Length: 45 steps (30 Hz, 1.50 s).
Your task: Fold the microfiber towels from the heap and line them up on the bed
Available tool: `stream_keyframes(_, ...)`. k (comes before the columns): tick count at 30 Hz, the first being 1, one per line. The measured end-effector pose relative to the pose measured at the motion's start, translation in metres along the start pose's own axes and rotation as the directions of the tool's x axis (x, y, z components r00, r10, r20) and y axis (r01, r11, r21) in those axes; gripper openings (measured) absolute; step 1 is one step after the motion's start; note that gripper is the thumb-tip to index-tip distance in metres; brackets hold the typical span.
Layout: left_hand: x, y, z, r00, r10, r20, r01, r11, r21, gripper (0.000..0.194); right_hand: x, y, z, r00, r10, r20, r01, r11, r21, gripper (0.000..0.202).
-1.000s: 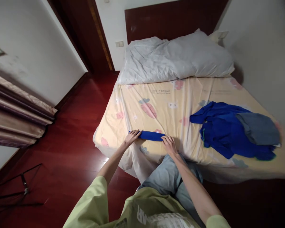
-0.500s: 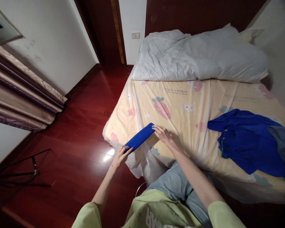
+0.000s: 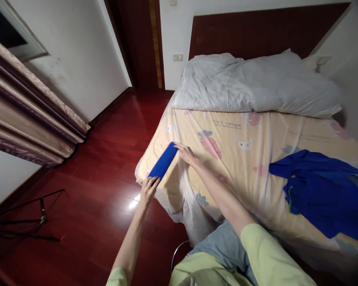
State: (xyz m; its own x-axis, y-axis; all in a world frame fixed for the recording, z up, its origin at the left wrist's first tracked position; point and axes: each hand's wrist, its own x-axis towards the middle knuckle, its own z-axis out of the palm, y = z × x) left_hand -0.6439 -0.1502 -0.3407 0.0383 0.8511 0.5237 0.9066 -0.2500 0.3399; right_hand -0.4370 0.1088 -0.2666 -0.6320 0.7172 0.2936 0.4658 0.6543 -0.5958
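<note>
A narrow blue folded cloth bundle [image 3: 164, 161] is held at both ends, tilted over the near left corner of the bed. My left hand [image 3: 150, 187] grips its lower end, fingers on top. At the upper end, my right hand [image 3: 186, 153] pinches the edge with its fingertips. More blue clothing [image 3: 325, 190], with a grey part at its far right, lies loosely spread on the right side of the bed.
The bed [image 3: 232, 167] has a yellow patterned sheet and a grey-white quilt [image 3: 250, 85] at its head. A black stand [image 3: 41, 210] is on the red floor at left, below a curtain [image 3: 32, 107]. A curved metal rim [image 3: 176, 252] shows beside my legs.
Both hands have carried the blue bundle forward and left, and it is tilted more steeply. The camera view has shifted, showing more of the headboard. The blue clothing on the bed looks unchanged.
</note>
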Motion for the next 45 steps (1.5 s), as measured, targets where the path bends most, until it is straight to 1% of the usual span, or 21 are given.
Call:
stream_keyframes(2,0.029,-0.027,0.007,0.998,-0.059,0.016,0.058,0.998,0.036,0.045,0.03,-0.02,0.012,0.999,0.029,-0.015,-0.029,0.999,0.017,0.056)
stream_keyframes(3,0.04,-0.04,0.012,0.995,-0.083,0.05,0.081,0.996,0.046,0.046,0.032,-0.028,0.021,0.999,0.04,-0.018,-0.039,0.999,0.02,0.06)
stream_keyframes(5,0.053,-0.059,0.024,0.984,-0.107,0.145,0.101,0.994,0.045,0.045,0.012,-0.036,0.04,0.999,0.041,-0.001,-0.04,0.999,0.024,0.066)
stream_keyframes(7,0.051,-0.071,0.036,0.97,-0.113,0.213,0.106,0.993,0.045,0.044,-0.037,-0.033,0.056,0.998,0.033,0.045,-0.034,0.999,0.035,0.072)
stream_keyframes(10,0.036,-0.079,0.048,0.967,-0.117,0.227,0.103,0.992,0.074,0.045,-0.138,-0.015,0.067,0.994,0.048,0.102,-0.055,0.997,0.06,0.073)
stream_keyframes(14,0.024,-0.083,0.047,0.968,-0.128,0.215,0.112,0.99,0.084,0.042,-0.269,0.006,0.047,0.98,0.179,0.086,-0.182,0.983,0.036,0.066)
stream_keyframes(16,0.026,-0.082,0.04,0.964,-0.167,0.208,0.152,0.984,0.089,0.042,-0.317,0.009,0.03,0.962,0.27,0.046,-0.271,0.963,0.013,0.061)
stream_keyframes(18,0.03,-0.078,0.031,0.954,-0.209,0.213,0.193,0.977,0.095,0.044,-0.348,0.007,0.017,0.945,0.327,0.013,-0.327,0.945,0.006,0.058)
stream_keyframes(20,0.032,-0.064,0.023,0.949,-0.243,0.2,0.226,0.969,0.104,0.048,-0.363,-0.001,0.009,0.924,0.378,-0.061,-0.378,0.926,0.021,0.054)
stream_keyframes(22,0.026,-0.036,0.02,0.948,-0.285,0.141,0.272,0.957,0.104,0.052,-0.364,-0.013,0.005,0.896,0.417,-0.152,-0.414,0.909,0.056,0.049)
stream_keyframes(25,-0.007,0.04,0.035,0.934,-0.345,0.096,0.346,0.938,0.003,0.053,-0.354,-0.027,0.001,0.874,0.43,-0.225,-0.413,0.903,0.121,0.041)
stream_keyframes(27,-0.045,0.105,0.052,0.929,-0.267,0.258,0.313,0.937,-0.157,0.052,-0.347,-0.029,-0.003,0.856,0.441,-0.27,-0.409,0.897,0.17,0.038)
stream_keyframes(29,-0.085,0.168,0.065,0.873,-0.122,0.473,0.308,0.89,-0.338,0.048,-0.345,-0.027,-0.008,0.833,0.457,-0.312,-0.411,0.889,0.202,0.035)
stream_keyframes(31,-0.114,0.214,0.07,0.746,0.007,0.666,0.372,0.825,-0.426,0.048,-0.346,-0.024,-0.012,0.804,0.479,-0.352,-0.423,0.877,0.227,0.032)
stream_keyframes(32,-0.121,0.226,0.07,0.685,0.06,0.726,0.401,0.802,-0.444,0.049,-0.348,-0.024,-0.014,0.788,0.491,-0.372,-0.429,0.87,0.242,0.03)
stream_keyframes(33,-0.121,0.232,0.068,0.641,0.095,0.762,0.407,0.8,-0.441,0.05,-0.35,-0.024,-0.015,0.77,0.503,-0.393,-0.433,0.864,0.258,0.029)
stream_keyframes(34,-0.116,0.231,0.065,0.624,0.1,0.775,0.395,0.816,-0.423,0.051,-0.352,-0.025,-0.016,0.753,0.512,-0.414,-0.432,0.859,0.276,0.027)
stream_keyframes(37,-0.079,0.208,0.052,0.647,0.153,0.747,0.235,0.892,-0.386,0.048,-0.357,-0.027,-0.022,0.705,0.523,-0.48,-0.398,0.851,0.343,0.022)
stream_keyframes(40,-0.034,0.189,0.044,0.647,0.284,0.707,0.057,0.907,-0.417,0.043,-0.367,-0.02,-0.043,0.629,0.522,-0.575,-0.332,0.85,0.409,0.019)
stream_keyframes(42,-0.009,0.192,0.045,0.64,0.348,0.685,-0.029,0.902,-0.431,0.04,-0.38,-0.008,-0.073,0.519,0.515,-0.682,-0.303,0.857,0.416,0.018)
stream_keyframes(45,0.014,0.226,0.053,0.65,0.407,0.642,-0.114,0.887,-0.447,0.037,-0.411,0.024,-0.138,0.274,0.506,-0.818,-0.376,0.839,0.394,0.02)
